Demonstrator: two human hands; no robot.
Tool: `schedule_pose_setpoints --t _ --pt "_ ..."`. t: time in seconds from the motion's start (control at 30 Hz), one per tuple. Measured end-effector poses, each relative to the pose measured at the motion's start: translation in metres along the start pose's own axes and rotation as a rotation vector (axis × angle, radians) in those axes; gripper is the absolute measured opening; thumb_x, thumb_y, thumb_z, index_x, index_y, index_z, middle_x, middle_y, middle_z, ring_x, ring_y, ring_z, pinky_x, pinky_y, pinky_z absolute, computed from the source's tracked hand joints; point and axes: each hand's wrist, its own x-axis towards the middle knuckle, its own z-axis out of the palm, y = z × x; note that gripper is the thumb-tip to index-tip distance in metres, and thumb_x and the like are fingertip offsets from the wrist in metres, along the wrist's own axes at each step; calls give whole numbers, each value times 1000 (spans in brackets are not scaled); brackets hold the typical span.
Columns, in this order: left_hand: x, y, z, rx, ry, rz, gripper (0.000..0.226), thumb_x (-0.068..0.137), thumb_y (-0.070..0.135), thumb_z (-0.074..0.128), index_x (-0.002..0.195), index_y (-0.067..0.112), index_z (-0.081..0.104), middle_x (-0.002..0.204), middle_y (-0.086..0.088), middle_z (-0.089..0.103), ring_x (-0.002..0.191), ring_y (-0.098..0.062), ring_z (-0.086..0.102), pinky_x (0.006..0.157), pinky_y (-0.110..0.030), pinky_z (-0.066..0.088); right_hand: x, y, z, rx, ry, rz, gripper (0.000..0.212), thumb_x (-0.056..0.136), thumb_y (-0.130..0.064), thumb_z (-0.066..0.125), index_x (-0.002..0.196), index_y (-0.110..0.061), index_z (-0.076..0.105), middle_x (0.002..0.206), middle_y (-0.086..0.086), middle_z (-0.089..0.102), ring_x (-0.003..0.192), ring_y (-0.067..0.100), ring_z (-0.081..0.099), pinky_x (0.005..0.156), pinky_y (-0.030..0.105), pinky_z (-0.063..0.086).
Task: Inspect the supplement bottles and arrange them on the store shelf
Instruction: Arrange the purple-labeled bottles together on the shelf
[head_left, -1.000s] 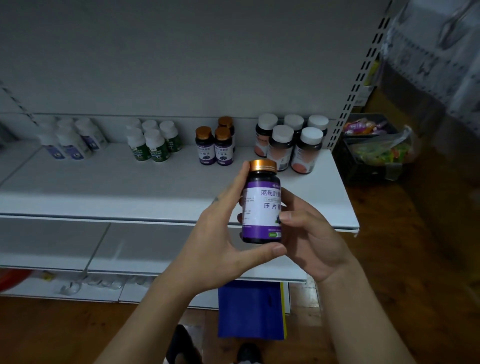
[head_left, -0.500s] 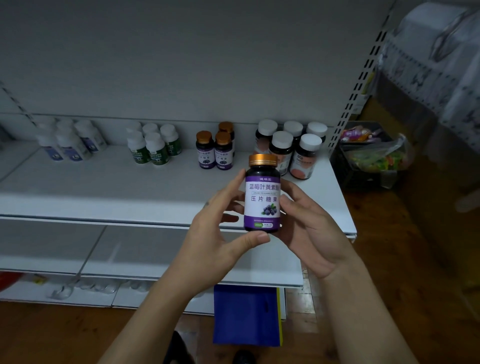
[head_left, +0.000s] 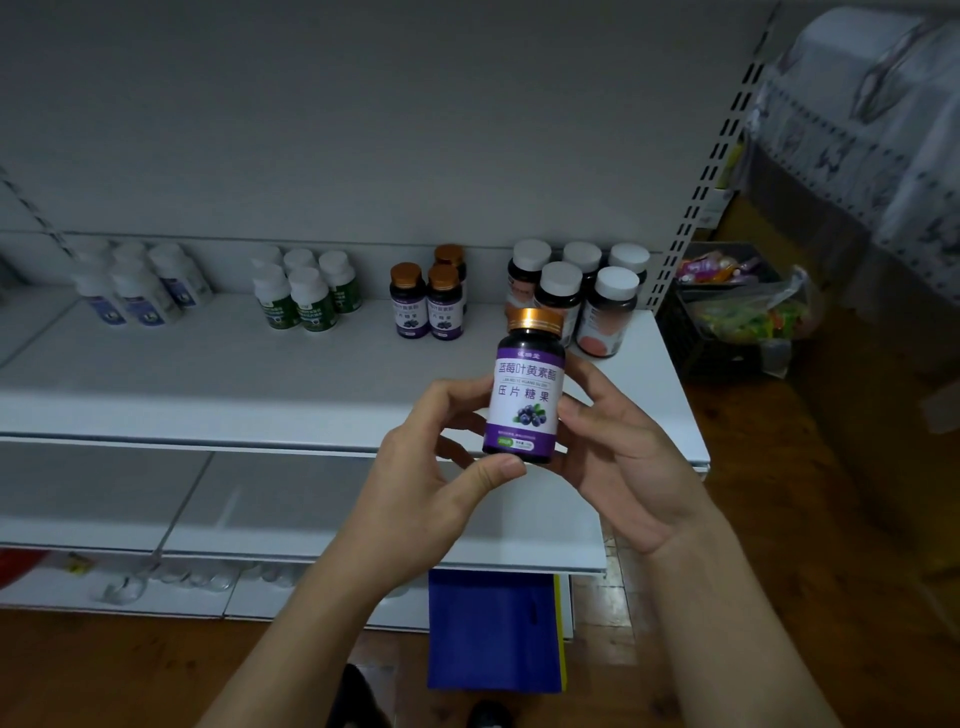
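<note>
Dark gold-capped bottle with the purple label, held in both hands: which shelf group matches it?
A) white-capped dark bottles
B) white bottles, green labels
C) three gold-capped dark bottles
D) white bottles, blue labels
C: the dark gold-capped bottle with the purple label, held by the left hand and right hand, shares its gold cap and purple label with the three gold-capped dark bottles mid-shelf.

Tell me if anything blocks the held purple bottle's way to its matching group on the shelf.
Nothing visible does. The purple bottle, held between left hand and right hand, is in front of the shelf; bare shelf lies before the three matching gold-capped bottles. The white-capped bottles stand off to the side.
</note>
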Motion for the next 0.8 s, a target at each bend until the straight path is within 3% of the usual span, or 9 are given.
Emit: schedule_pose_setpoints --t 0.33,0.5,0.63,0.7,0.8 --pt "-5 1 3 29 -2 -3 46 82 40 71 122 40 47 120 32 57 109 2 57 77 -12 47 -4 1 1 -27 20 1 61 77 -15 69 136 -22 54 126 18 64 115 33 63 93 48 54" --pt "-8 -1 8 46 -70 -74 78 65 62 79 130 37 43 122 25 58 109 -1 58 77 -22 53 -8 -2 9 -177 157 -37 55 72 -15 76 124 -23 61 108 13 72 101 27 70 81 40 58" --pt "-7 -3 13 43 25 -92 54 74 44 75 119 47 45 120 20 51 100 0 59 76 -15 50 -8 -6 19 -278 258 -121 47 70 -23 72 115 -28 64 100 7 74 92 18 72 67 28 57" --pt "-6 -4 14 -25 -1 -108 48 82 45 71 124 46 47 122 17 51 103 -6 60 83 -20 53 -8 -9 19 -278 285 -143 41 73 -25 69 114 -27 65 94 4 75 88 15 73 63 26 56" --pt "-7 -2 14 -174 -68 -141 59 88 41 65 141 37 40 127 14 56 107 -11 62 86 -33 55 -9 -11 16 -315 284 -115 48 74 -27 68 121 -28 61 96 1 76 88 16 73 63 29 58"
